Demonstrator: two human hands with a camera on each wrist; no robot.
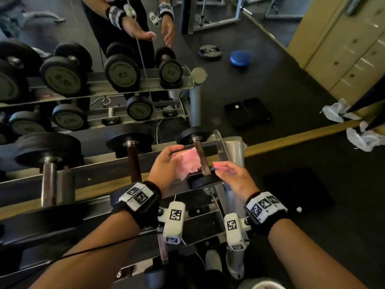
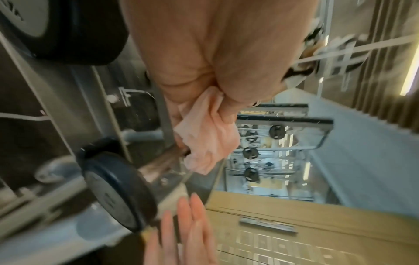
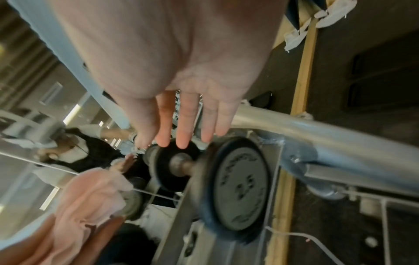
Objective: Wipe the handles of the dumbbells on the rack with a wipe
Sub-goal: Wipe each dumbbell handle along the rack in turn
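Observation:
A small dumbbell with a dark metal handle (image 1: 201,159) lies at the right end of the rack's top rail (image 1: 104,163). My left hand (image 1: 166,163) pinches a crumpled pink wipe (image 1: 190,161), which hangs against the left side of that handle. The left wrist view shows the wipe (image 2: 206,132) draped over the handle (image 2: 158,165) beside the plate (image 2: 118,191). My right hand (image 1: 231,174) hovers on the other side with straight fingers (image 3: 188,122) and holds nothing, just above the near plate (image 3: 238,188).
Further left on the same rail lie a medium dumbbell (image 1: 133,161) and a large one (image 1: 49,180). A mirror behind doubles the rack. On the dark floor lie a blue disc (image 1: 240,58), a weight plate (image 1: 210,51), a black scale (image 1: 246,114) and white cloths (image 1: 341,111).

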